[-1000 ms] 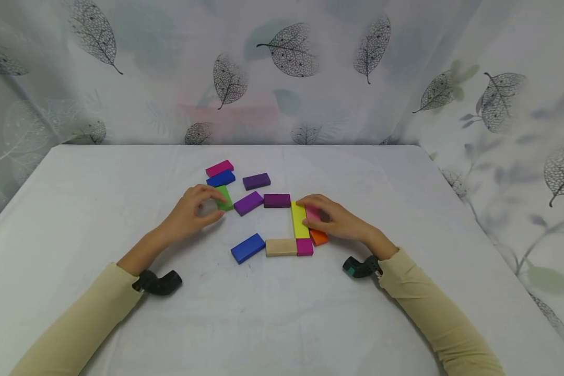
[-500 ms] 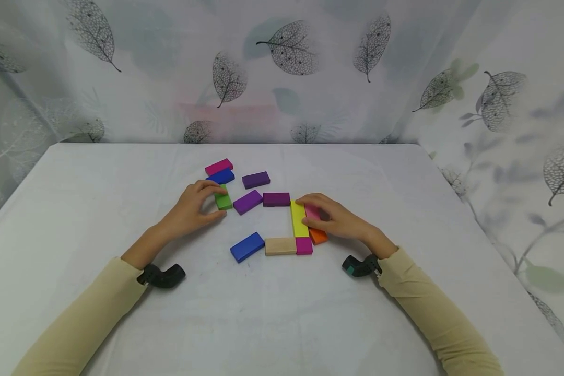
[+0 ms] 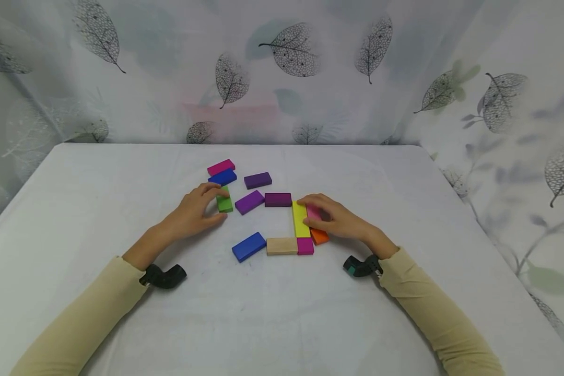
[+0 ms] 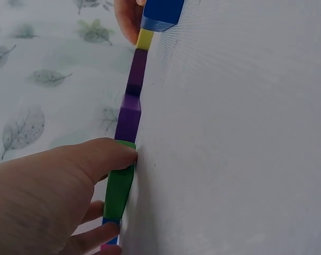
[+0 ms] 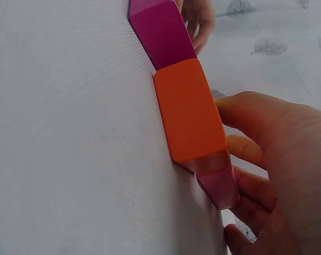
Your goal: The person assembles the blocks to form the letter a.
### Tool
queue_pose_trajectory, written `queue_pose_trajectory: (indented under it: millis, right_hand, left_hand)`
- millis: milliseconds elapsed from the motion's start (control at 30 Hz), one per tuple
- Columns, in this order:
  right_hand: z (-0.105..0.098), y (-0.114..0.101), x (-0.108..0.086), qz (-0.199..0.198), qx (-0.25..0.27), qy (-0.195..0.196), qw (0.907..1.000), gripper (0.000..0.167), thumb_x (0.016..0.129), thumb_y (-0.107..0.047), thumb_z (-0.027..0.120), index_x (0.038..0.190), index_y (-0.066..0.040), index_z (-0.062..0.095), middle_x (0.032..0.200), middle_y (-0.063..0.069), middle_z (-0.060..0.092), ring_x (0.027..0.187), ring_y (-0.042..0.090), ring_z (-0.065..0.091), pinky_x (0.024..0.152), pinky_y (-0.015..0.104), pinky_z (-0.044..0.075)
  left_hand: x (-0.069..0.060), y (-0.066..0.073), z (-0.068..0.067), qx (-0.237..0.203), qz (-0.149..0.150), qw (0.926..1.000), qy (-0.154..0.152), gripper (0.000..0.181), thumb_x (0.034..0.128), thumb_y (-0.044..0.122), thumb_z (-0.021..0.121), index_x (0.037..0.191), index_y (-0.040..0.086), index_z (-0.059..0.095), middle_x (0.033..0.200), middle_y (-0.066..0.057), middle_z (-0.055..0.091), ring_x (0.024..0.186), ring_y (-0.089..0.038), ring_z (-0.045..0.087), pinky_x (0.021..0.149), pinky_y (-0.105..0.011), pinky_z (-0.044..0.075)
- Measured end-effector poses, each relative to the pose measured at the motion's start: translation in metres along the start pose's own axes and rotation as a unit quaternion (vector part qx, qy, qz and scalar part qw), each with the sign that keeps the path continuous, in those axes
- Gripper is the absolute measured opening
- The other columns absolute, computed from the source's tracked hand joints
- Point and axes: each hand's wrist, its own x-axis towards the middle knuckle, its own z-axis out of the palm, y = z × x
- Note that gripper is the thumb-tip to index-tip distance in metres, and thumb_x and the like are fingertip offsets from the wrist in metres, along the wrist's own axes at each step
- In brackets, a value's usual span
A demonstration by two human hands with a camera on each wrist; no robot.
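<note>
hands (image 3: 195,211) (image 3: 340,218) curled, left round green block (image 3: 225,204), right over yellow block (image 3: 300,218)

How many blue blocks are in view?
2: the far blue block, behind the green block, and the near blue block, left of the tan block. No others show.

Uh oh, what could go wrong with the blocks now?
The left hand has its fingers at the green block, so a clumsy push might bump the purple block close beside it.

The right hand is over the yellow block and pink block. If it slips, those could slide crooked and perhaps nudge the orange block too.
</note>
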Motion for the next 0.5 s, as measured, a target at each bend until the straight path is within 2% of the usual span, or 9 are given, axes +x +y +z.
queue_pose_trajectory:
  millis: [167,400,500]
  right_hand:
    - [-0.0005,-0.0007,-0.0013,-0.004,0.001,0.001,1.0,0.05,0.094,-0.015,0.065,0.14,-0.005,0.049,0.146,0.017,0.042,0.136,0.033,0.036,0.113,0.054,0.027]
    - [-0.0005,-0.0035,-0.0017,-0.004,0.003,0.0,1.0,0.05,0.094,-0.015,0.065,0.14,-0.004,0.049,0.145,0.017,0.042,0.136,0.033,0.036,0.113,0.054,0.027]
    - [-0.0006,-0.0037,-0.0021,-0.004,0.003,0.001,1.0,0.05,0.094,-0.015,0.065,0.14,-0.004,0.049,0.145,0.017,0.043,0.136,0.033,0.036,0.113,0.054,0.027]
  left_hand:
    - [-0.0014,0.0009,-0.0017,-0.02,0.002,0.9998,0.002,0.038,0.0871,0.013,0.072,0.121,0.005,0.058,0.133,-0.021,0.046,0.127,-0.039,0.043,0.105,-0.063,0.031]
    - [-0.0054,0.0035,-0.0039,-0.054,-0.007,0.9985,0.003,0.039,0.0813,0.011,0.078,0.116,0.003,0.063,0.128,-0.02,0.05,0.124,-0.037,0.046,0.106,-0.054,0.037]
    - [-0.0077,0.0051,-0.0047,-0.064,-0.01,0.9979,0.004,0.039,0.0793,0.009,0.08,0.114,0.003,0.064,0.126,-0.019,0.051,0.122,-0.036,0.047,0.104,-0.054,0.039]
